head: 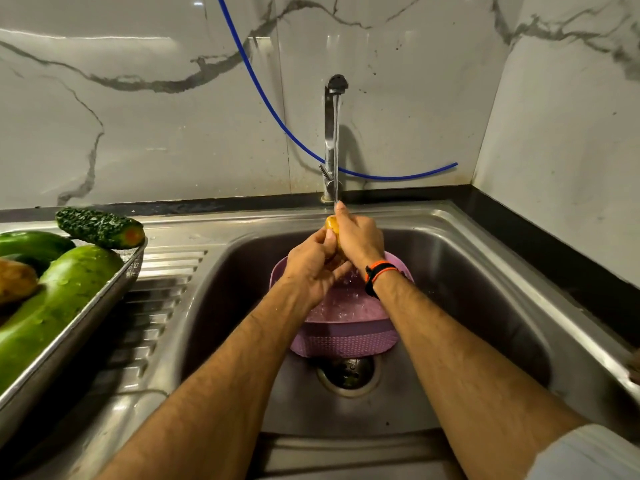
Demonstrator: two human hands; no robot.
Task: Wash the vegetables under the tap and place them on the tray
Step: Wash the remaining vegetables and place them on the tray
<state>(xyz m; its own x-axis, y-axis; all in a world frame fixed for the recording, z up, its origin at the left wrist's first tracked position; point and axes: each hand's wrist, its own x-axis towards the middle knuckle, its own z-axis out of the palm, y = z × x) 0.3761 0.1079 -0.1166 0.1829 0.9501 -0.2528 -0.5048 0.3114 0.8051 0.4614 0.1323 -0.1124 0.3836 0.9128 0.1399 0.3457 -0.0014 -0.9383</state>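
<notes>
Rinsing a potato under the tap

Left hand (313,268) and right hand (358,239) both grip a yellow potato (332,225), fingers curled around it, under the tap (333,133) stream, above a purple basket (343,336) in the sink (485,271).

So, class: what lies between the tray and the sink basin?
Head view: the ribbed draining board lies between the tray and the basin, with nothing on that stretch.

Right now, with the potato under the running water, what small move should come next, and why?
Probably turn the potato a little between both hands. The left hand and right hand cover most of it, and the stream from the tap lands near the right fingertips, so the hidden sides likely still need rinsing.
</notes>
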